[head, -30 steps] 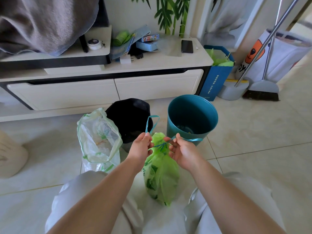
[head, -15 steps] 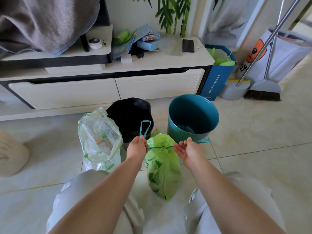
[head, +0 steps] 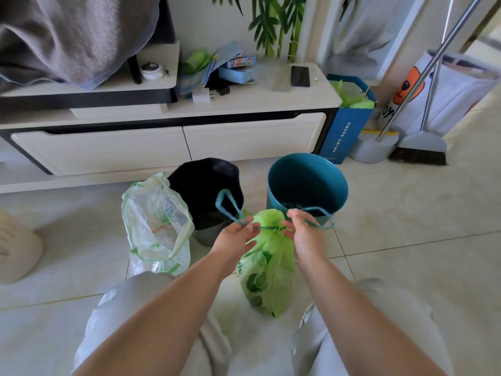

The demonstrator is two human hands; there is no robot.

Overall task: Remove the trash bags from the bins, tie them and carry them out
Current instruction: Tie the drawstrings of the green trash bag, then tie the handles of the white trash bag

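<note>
At the gathered neck of the green trash bag (head: 267,275), the fingers (head: 248,223) of the left hand (head: 235,236) are curled and pinch one side of the teal drawstring (head: 226,204). Its loop stands up above them. The right hand (head: 303,232) mirrors this, its fingers (head: 295,215) bent round the other loop, which trails off to the right over the knuckles. Between the two hands the cord runs in a short line across the bag's puckered top, where it looks knotted.

The bag is thin, bright green plastic printed with darker green leaf shapes. It stands upright on the pale tiled floor (head: 406,240) between the person's knees, cinched at the top and bulging lower down.

Just beyond it stand two bins: a teal bin (head: 336,202) to the right, with no liner over its rim, and a black bin (head: 203,185) to the left. Beside the black bin a translucent white bag (head: 154,226) with green trim stands with its mouth open.

Farther back is a low white cabinet (head: 244,142) with a phone (head: 300,76) on top. To its right are a blue paper bag (head: 344,131) and a broom (head: 418,156).
</note>
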